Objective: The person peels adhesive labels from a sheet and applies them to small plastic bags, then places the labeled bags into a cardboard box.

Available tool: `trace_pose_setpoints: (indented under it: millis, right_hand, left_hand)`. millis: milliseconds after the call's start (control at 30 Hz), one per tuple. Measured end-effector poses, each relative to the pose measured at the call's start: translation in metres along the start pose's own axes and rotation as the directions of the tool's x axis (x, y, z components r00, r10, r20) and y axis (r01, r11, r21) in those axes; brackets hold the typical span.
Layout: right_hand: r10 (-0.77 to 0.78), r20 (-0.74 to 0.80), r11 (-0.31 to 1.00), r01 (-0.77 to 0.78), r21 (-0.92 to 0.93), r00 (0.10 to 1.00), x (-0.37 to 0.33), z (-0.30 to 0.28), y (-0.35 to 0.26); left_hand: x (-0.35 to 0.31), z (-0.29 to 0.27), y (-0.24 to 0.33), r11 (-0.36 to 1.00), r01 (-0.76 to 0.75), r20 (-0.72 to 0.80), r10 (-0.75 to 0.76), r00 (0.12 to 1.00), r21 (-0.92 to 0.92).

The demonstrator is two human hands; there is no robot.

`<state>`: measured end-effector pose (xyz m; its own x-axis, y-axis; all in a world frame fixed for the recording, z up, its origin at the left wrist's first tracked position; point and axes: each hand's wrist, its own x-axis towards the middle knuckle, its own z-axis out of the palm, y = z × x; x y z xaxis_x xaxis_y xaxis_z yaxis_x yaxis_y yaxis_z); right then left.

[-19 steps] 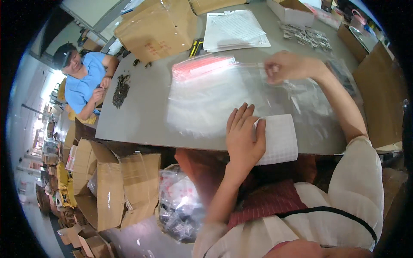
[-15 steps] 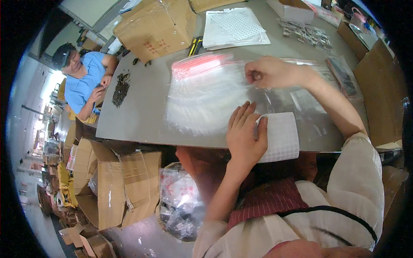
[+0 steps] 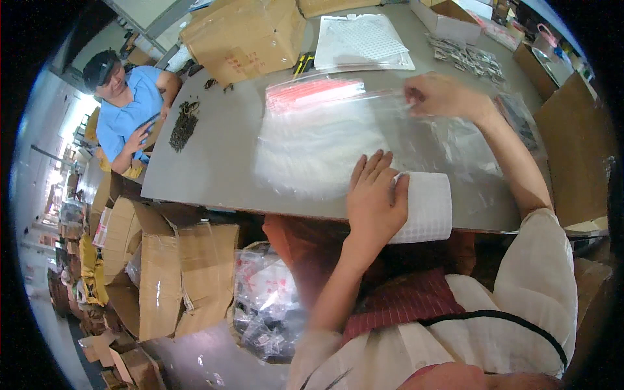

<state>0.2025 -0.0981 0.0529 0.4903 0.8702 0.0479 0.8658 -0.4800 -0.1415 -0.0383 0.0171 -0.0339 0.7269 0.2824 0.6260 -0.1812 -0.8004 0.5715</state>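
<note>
Nearest the body, left hand (image 3: 376,207) lies flat, fingers spread and unclenched, pinning the white gridded sheet (image 3: 426,207) and the near edge of the clear plastic bags (image 3: 325,146) to the grey table (image 3: 214,156). Beyond it, right hand (image 3: 445,96) pinches the top bag's far corner between thumb and fingertips, closed on the film. Judged best practice: keep the flat palm pressing so the stack cannot slide, and peel one layer only. Farther off: cardboard box (image 3: 244,36).
</note>
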Motion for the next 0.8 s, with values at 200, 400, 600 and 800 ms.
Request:
trace_pose_setpoints:
  millis: [200, 400, 600, 800]
  right_hand:
    - [-0.434, -0.012, 0.754, 0.370, 0.543, 0.901, 0.012, 0.020, -0.062]
    - [-0.322, -0.061, 0.947, 0.321, -0.027, 0.945, -0.002, 0.038, -0.076]
    - [0.124, 0.072, 0.990, -0.118, -0.076, 0.990, -0.006, -0.001, -0.010]
    - [-0.248, 0.166, 0.878, 0.149, 0.455, 0.954, -0.017, -0.026, -0.057]
  left_hand:
    - [-0.001, 0.000, 0.002, 0.993, -0.052, -0.016, 0.051, 0.999, -0.102]
    - [-0.001, -0.004, 0.002, 0.993, -0.001, 0.012, 0.003, 1.000, -0.118]
    - [-0.004, -0.011, 0.007, 0.974, 0.099, -0.034, -0.108, 0.994, -0.202]
    - [-0.003, -0.015, 0.009, 0.916, 0.224, -0.014, -0.242, 0.970, -0.334]
